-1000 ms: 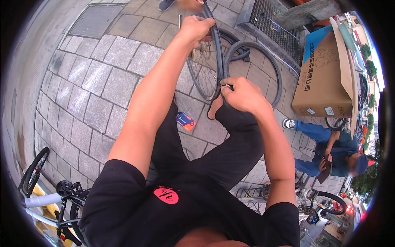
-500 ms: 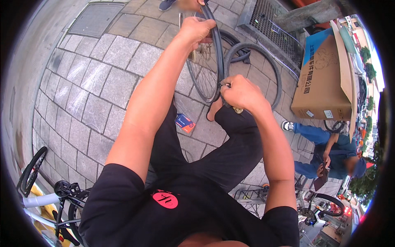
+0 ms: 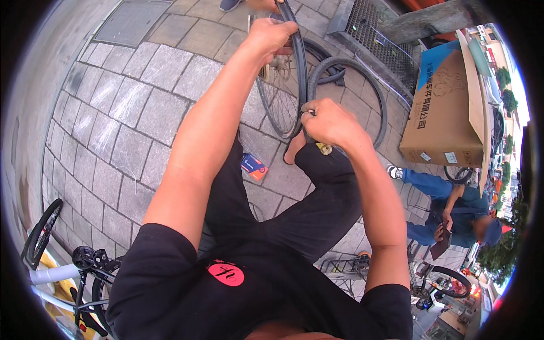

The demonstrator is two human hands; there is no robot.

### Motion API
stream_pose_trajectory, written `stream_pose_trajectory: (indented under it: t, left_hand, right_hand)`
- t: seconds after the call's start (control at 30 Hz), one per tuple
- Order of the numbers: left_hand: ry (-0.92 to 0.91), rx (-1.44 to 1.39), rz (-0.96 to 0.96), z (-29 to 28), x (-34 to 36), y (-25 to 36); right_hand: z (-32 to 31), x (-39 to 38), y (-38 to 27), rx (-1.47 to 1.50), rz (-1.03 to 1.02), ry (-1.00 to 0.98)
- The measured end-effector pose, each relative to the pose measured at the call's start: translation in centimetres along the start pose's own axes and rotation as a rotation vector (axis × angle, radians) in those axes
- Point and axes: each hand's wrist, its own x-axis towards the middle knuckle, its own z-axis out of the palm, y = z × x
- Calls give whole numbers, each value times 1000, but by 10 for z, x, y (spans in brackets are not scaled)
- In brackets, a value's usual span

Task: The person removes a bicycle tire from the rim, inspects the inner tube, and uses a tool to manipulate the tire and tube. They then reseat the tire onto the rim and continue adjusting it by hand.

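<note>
A spoked bicycle wheel [image 3: 277, 105] stands upright in front of me, with a black tyre [image 3: 301, 62] along its right side. My left hand [image 3: 273, 39] is closed around the tyre near the top. Lower down, my right hand [image 3: 331, 122] is a fist with thumb and forefinger against the tyre edge. Below that fist a yellowish tool handle [image 3: 323, 148] pokes out over my right knee; the tool's tip is hidden. Right of the wheel, a loose tyre [image 3: 383, 107] and a coil of black tube or tyre [image 3: 334, 73] lie on the paving.
Another person's hand [image 3: 265, 4] is at the wheel's top. A blue and red small box [image 3: 254, 167] lies between my legs. A large cardboard box [image 3: 445, 107] stands right, near a seated person [image 3: 453, 212] in blue. Bicycle parts [image 3: 85, 277] are lower left; a metal grate [image 3: 377, 42] is far right.
My right hand has shifted slightly up and left along the tyre, and more of the yellowish handle shows below it. My left hand keeps its grip on the tyre.
</note>
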Motion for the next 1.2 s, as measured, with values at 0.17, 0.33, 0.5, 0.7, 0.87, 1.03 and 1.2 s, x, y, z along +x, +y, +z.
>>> stream_pose_trajectory:
  t: [0.17,0.33,0.5,0.7,0.87,1.03,1.2]
  left_hand:
    - [53,1,-7,5,-3,1]
    - [-13,39,27,-2,-3,-3]
    - [13,318,63,6,-41,-36]
    - [-53,314,-94,11,-83,-50]
    - [-138,308,-81,17,-93,-46]
    - [-114,365,39,18,-89,-56]
    - [-184,332,64,18,-86,-57]
  right_hand:
    - [2,3,-1,-12,-9,24]
    - [3,5,-2,9,-40,31]
    - [3,18,3,68,-77,-7]
    - [10,26,7,101,-74,37]
    - [18,34,16,118,-114,97]
    - [8,35,21,309,-224,-80]
    - [51,8,48,825,-422,458]
